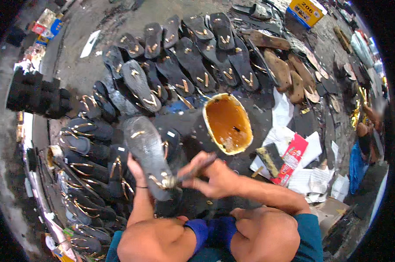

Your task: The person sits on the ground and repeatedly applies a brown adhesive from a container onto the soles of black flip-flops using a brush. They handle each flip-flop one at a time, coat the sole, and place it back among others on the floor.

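Observation:
My left hand (137, 171) grips a dark grey sandal sole (144, 142) by its left edge, holding it tilted with the wet-looking, shiny face up. Gold strap ends show near both ends of the sole. In my right hand (215, 177) is a brush (197, 168), its pale bristles against the near end of the sole. That hand is slightly blurred. Just beyond it stands a tub (232, 152) with a yellowish rim, holding amber liquid that looks like glue. Part of another black sandal (171, 139) shows behind the held sole.
Rows of dark soles (192, 61) with gold strap ends lie ahead. Black sandals (90, 170) crowd the left. Brown shoe forms (278, 70), white papers (280, 109) and a red packet (289, 161) lie to the right. A yellow box (306, 13) stands far right.

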The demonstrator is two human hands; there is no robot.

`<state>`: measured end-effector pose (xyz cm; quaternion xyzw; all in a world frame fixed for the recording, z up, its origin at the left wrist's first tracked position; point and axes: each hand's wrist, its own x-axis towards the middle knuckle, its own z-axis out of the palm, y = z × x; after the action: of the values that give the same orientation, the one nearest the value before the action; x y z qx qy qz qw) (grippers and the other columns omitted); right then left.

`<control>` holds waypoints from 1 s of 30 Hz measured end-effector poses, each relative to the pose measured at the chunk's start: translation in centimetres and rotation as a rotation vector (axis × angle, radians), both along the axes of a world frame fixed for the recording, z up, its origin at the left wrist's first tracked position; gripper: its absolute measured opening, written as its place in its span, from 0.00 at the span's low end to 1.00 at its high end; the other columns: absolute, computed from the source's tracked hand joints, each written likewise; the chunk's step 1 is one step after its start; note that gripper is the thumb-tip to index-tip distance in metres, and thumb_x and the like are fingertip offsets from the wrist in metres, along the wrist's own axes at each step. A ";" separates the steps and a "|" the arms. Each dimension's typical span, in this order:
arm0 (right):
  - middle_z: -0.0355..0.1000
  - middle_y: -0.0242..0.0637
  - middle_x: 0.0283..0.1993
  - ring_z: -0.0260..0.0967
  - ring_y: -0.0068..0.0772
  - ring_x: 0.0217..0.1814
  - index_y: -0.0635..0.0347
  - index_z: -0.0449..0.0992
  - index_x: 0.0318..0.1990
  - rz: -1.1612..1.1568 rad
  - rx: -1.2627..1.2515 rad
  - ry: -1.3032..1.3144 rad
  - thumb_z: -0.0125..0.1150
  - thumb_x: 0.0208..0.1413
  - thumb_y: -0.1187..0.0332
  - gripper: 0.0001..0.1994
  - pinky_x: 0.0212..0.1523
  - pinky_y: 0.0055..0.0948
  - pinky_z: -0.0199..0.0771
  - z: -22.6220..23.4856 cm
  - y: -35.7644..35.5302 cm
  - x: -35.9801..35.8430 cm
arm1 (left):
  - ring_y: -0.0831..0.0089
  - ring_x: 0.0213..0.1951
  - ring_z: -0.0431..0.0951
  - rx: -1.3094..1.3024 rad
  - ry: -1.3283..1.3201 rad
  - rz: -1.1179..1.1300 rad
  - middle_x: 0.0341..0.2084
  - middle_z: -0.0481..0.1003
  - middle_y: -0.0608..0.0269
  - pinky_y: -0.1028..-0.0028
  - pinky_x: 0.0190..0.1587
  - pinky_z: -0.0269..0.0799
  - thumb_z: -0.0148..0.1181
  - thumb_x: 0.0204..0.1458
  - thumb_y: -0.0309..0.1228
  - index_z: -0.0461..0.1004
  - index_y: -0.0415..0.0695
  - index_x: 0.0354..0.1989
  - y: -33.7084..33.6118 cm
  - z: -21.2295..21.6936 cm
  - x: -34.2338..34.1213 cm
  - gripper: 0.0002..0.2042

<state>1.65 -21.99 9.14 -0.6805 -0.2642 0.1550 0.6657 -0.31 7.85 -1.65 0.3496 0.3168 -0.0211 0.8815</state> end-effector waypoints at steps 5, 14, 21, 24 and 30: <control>0.79 0.45 0.43 0.78 0.47 0.46 0.61 0.79 0.45 -0.620 -0.646 -0.077 0.66 0.57 0.69 0.10 0.49 0.39 0.77 -5.3 -7.2 5.2 | 0.60 0.47 0.81 -0.141 0.232 -0.026 0.48 0.79 0.54 0.61 0.53 0.77 0.37 0.69 0.43 0.73 0.39 0.57 -1.5 3.3 -7.1 0.24; 0.75 0.53 0.35 0.74 0.58 0.36 0.68 0.73 0.57 -0.240 -1.199 -0.154 0.63 0.53 0.67 0.24 0.40 0.50 0.76 -0.5 -13.2 -0.9 | 0.63 0.45 0.82 -0.203 0.293 -0.200 0.46 0.80 0.55 0.63 0.47 0.80 0.40 0.69 0.43 0.73 0.40 0.57 -1.2 4.8 -9.9 0.22; 0.81 0.36 0.41 0.78 0.26 0.40 0.63 0.78 0.52 -0.301 -0.008 0.285 0.65 0.61 0.68 0.14 0.44 0.28 0.78 6.2 -5.9 2.8 | 0.61 0.44 0.81 -0.122 0.005 -0.165 0.47 0.79 0.56 0.64 0.48 0.79 0.43 0.69 0.42 0.70 0.42 0.60 -6.4 5.3 1.6 0.20; 0.80 0.39 0.44 0.78 0.32 0.47 0.60 0.78 0.50 -0.141 0.041 0.149 0.67 0.59 0.68 0.13 0.50 0.33 0.76 5.3 0.3 4.2 | 0.61 0.43 0.81 -0.324 -0.158 -0.259 0.44 0.79 0.56 0.62 0.48 0.79 0.45 0.66 0.50 0.72 0.41 0.55 -8.7 7.5 4.4 0.24; 0.77 0.39 0.47 0.73 0.46 0.49 0.53 0.76 0.55 -0.106 -0.141 -0.518 0.64 0.51 0.73 0.21 0.51 0.43 0.72 3.5 1.3 4.6 | 0.59 0.46 0.78 -0.102 -0.174 -0.213 0.47 0.77 0.51 0.60 0.54 0.76 0.44 0.64 0.45 0.73 0.37 0.52 -8.8 7.7 3.5 0.23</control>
<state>6.29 -20.73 12.66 -0.7548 -0.3783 -0.0414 0.5342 3.15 -0.92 6.01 0.3366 0.1987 -0.1000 0.9150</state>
